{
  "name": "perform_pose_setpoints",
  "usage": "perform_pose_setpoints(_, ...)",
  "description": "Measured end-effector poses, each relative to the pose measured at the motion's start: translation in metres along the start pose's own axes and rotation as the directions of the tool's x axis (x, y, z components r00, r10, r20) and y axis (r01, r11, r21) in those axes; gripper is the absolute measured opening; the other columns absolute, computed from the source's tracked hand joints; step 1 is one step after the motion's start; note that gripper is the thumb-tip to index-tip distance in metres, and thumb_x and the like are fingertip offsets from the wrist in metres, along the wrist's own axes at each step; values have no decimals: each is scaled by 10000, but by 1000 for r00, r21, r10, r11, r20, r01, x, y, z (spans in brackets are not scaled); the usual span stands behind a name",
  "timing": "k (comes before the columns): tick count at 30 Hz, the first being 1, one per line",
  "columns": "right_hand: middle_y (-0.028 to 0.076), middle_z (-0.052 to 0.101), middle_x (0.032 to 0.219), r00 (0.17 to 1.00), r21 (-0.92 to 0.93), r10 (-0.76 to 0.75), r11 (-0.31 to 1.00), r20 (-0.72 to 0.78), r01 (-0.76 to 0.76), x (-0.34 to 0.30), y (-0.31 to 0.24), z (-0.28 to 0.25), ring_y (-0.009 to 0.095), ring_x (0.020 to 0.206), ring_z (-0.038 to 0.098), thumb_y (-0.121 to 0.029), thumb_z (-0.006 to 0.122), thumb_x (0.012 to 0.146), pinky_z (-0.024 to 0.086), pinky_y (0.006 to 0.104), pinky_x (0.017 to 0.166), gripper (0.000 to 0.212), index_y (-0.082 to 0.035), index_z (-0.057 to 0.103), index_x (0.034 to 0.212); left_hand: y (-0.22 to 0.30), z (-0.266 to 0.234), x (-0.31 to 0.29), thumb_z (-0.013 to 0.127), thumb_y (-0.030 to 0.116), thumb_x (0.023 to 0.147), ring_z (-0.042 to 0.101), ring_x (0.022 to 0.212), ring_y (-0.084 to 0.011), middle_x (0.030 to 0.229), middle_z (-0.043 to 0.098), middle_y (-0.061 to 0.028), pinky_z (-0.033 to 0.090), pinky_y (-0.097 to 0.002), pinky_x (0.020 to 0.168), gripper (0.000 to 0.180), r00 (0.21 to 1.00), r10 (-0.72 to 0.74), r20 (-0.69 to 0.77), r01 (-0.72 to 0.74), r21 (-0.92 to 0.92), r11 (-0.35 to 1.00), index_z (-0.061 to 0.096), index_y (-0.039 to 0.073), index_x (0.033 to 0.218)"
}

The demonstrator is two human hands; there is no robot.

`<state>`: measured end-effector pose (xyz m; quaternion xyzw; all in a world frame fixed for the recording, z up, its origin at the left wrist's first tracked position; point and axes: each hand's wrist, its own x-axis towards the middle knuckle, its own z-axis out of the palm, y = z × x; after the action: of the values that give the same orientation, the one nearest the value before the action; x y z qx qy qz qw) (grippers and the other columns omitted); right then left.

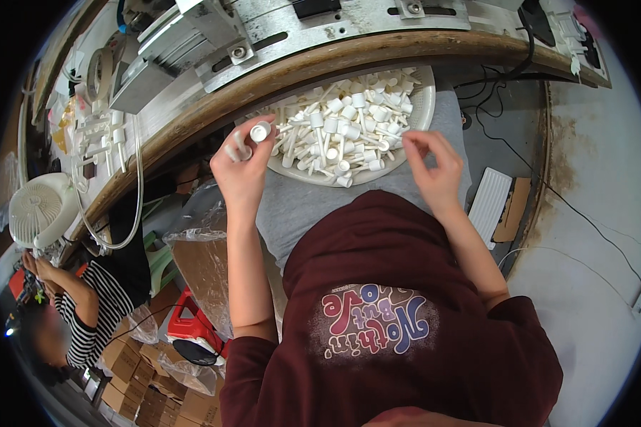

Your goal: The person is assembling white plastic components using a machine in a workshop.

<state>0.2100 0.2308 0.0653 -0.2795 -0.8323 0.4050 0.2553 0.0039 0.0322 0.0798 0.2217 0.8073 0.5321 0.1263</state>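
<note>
A round white basket rests on my lap, heaped with small white plastic caps on stems. My left hand is at the basket's left rim, closed round a white plastic cap whose round end faces up between thumb and fingers. Another pale piece seems to lie among its curled fingers, too hidden to name. At the right rim is my right hand, its thumb and fingertips bent together in a pinch. Whatever those fingertips may hold is too small to make out.
A wooden bench edge with metal fixtures runs across the far side. To the left are a white fan, a red-and-black device, cardboard boxes and a co-worker in a striped sleeve. Black cables hang at right.
</note>
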Motion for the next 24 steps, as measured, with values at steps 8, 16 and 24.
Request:
perform_pose_setpoints(8,64,622,847,996,-299,49,954,73,-25,37,55,12,258,761,634,-124,752,764,511,367,691,160,-68,712,908,45,-1,-22,677,76,908,412,524,-6,886,701,-116,272,-176,438,233,933,-153,325,335,-633,698,627,-15,1117)
perform_pose_setpoints(16,56,628,818,986,-288,77,957,150,-31,45,68,20,282,784,639,-180,755,746,506,395,717,144,-75,698,827,54,9,-37,541,210,1013,389,481,-45,914,656,-136,305,-187,447,302,916,-242,320,401,-751,524,491,60,1270)
perform_pose_setpoints(24,68,687,736,1000,-21,1,1000,12,0,40,47,-1,149,618,637,-66,783,757,525,270,620,123,-51,702,848,48,12,-46,461,234,1052,487,573,-87,890,572,-60,321,-201,396,211,850,-170,499,527,-804,274,509,42,1124)
